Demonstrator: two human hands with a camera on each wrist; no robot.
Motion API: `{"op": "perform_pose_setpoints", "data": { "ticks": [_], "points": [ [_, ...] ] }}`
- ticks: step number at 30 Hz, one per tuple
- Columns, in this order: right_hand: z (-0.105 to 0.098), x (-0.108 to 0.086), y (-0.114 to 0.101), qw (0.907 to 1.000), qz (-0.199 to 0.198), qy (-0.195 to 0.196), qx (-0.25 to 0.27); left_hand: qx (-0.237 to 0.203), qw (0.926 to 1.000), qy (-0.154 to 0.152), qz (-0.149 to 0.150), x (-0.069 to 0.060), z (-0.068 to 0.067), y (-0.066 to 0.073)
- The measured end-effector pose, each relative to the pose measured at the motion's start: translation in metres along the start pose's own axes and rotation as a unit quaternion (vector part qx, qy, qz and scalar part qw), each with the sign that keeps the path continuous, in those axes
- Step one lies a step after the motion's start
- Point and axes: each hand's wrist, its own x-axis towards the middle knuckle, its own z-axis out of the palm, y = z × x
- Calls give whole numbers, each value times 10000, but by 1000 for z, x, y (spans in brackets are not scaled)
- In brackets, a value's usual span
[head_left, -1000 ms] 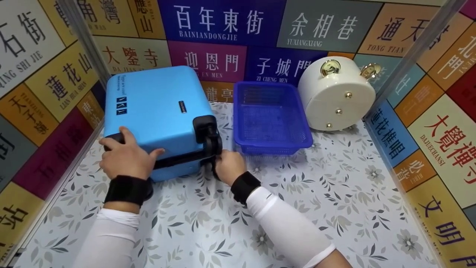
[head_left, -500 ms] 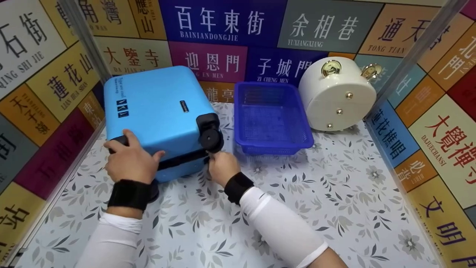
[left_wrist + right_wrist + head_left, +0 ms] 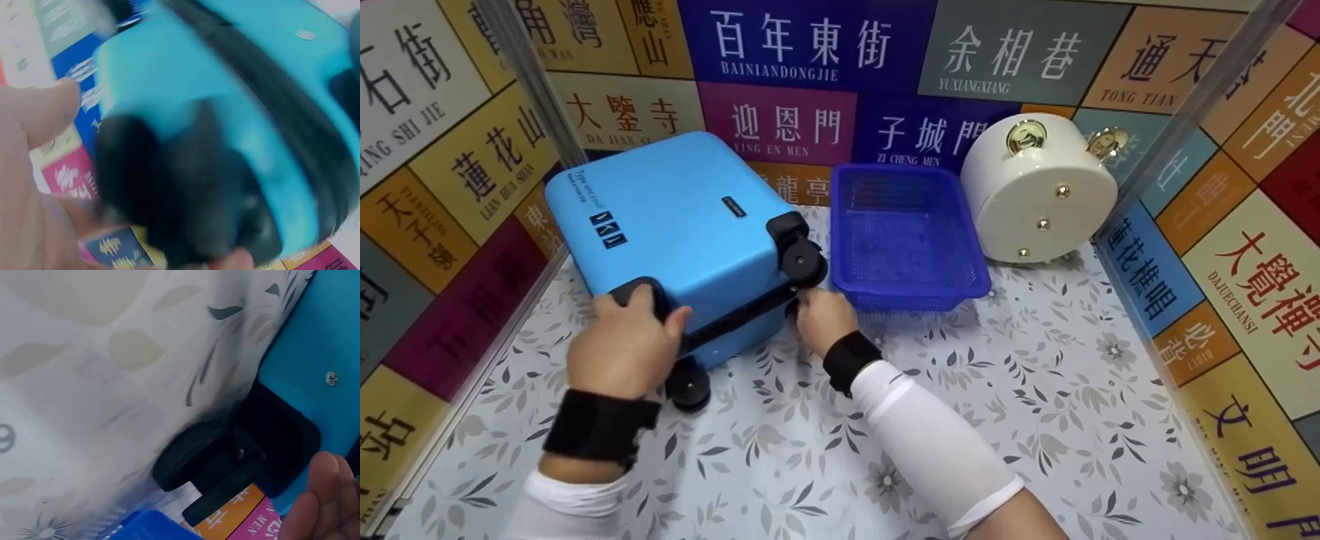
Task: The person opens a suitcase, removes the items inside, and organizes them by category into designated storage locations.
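A blue suitcase (image 3: 675, 217) with black wheels lies on its side at the left of the floral surface. At its near left corner my left hand (image 3: 622, 349) rests, fingers over the black corner piece and thumb apart. In the left wrist view the suitcase (image 3: 163, 67) is blurred, with the hand (image 3: 34, 129) beside the black wheel part. Low at the right corner, under a wheel (image 3: 802, 262), is my right hand (image 3: 825, 322), its fingertips partly hidden. The right wrist view shows curled fingers (image 3: 326, 500) beside the suitcase's black wheel mount (image 3: 275, 439).
Right of the suitcase sits a blue plastic basket (image 3: 911, 289). A round white case (image 3: 1035, 202) with gold knobs stands behind and right of it. Walls covered in printed signs enclose the back and both sides of the floral surface (image 3: 1005, 420).
The suitcase has turned, its near left corner swinging toward the camera and its far left corner shifting left. My left hand has moved nearer with that corner; my right hand has shifted slightly right and away.
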Motion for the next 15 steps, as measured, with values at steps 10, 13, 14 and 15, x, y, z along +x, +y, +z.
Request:
{"op": "perform_pose_setpoints", "data": {
  "ticks": [10,13,14,15],
  "points": [
    [1,-1,1,9997,189,-26,120,-975,9916,-417,748,57,-2,-72],
    [1,0,0,9998,184,-26,119,-1099,9893,-420,860,64,6,-67],
    [1,0,0,9998,167,1,89,-1104,9890,-422,893,65,7,-65],
    [0,1,0,9998,165,15,83,-1110,9887,-423,915,65,8,-63]
  ]
}}
